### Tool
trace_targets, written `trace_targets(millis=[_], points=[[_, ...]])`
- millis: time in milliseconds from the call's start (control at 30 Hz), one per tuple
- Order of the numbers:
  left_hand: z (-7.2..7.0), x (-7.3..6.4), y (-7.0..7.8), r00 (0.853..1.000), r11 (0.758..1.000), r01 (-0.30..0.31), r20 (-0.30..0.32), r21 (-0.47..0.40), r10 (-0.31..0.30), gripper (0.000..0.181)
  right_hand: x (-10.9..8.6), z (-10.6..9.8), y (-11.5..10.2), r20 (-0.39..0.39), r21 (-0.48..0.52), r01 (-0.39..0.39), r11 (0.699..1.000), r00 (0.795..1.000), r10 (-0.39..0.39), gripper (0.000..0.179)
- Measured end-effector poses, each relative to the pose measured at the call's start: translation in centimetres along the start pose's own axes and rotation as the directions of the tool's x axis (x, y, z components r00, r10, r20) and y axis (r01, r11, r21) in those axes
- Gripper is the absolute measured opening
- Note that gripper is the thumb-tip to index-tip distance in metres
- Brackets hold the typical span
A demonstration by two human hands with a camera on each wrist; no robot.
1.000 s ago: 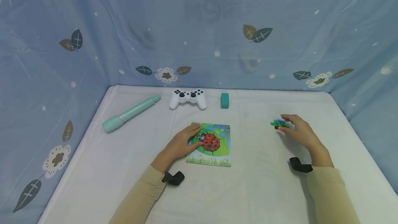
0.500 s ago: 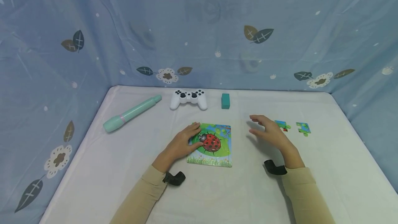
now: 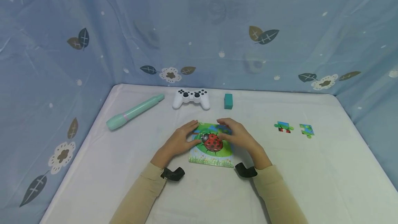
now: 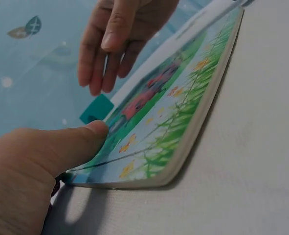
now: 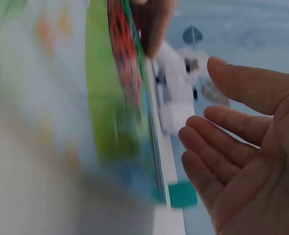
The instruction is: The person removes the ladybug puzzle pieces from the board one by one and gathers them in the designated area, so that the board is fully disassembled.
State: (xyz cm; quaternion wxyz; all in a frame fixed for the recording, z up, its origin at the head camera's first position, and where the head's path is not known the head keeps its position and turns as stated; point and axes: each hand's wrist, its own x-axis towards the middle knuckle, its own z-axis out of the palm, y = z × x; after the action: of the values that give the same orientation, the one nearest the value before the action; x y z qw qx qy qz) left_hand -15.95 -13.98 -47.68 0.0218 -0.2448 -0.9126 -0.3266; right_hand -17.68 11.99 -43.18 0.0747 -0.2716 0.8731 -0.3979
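Note:
A square ladybug jigsaw puzzle (image 3: 211, 158) lies on the white cloth in front of the person. My left hand (image 3: 178, 142) holds its left side, the thumb (image 4: 83, 144) on the printed face and the other fingers around the far left corner, mostly hidden in the left wrist view. Over the puzzle's right side is my right hand (image 3: 239, 136), its fingers extended and spread from the thumb, with nothing between them. In the right wrist view that palm (image 5: 252, 181) faces the puzzle's edge, and the puzzle is blurred.
Two loose puzzle pieces, one (image 3: 284, 127) nearer and one (image 3: 307, 130) farther out, lie to the right. Along the back are a mint-green flashlight-shaped object (image 3: 133, 112), a white game controller (image 3: 191, 99) and a teal block (image 3: 228, 101). A blue patterned curtain (image 3: 199, 44) borders the table.
My right hand has let go of a puzzle piece beside the other loose one and moved left to the puzzle's right side. My left hand has stayed at the puzzle's left side.

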Motion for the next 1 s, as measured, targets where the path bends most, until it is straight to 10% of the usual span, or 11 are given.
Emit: trace_targets(millis=[400, 1000], points=[[-0.2, 0.1, 0.0, 0.999, 0.999, -0.023, 0.045, 0.044, 0.021, 0.068, 1.2, 3.6, -1.5, 0.086, -0.044, -0.001, 0.999, 0.996, 0.004, 0.045], [0.0, 0.1, -0.2, 0.999, 0.998, -0.021, 0.049, 0.064, 0.018, 0.069, 1.3, 5.3, -0.9, 0.002, -0.097, 0.037, 0.995, 0.999, -0.038, 0.031]])
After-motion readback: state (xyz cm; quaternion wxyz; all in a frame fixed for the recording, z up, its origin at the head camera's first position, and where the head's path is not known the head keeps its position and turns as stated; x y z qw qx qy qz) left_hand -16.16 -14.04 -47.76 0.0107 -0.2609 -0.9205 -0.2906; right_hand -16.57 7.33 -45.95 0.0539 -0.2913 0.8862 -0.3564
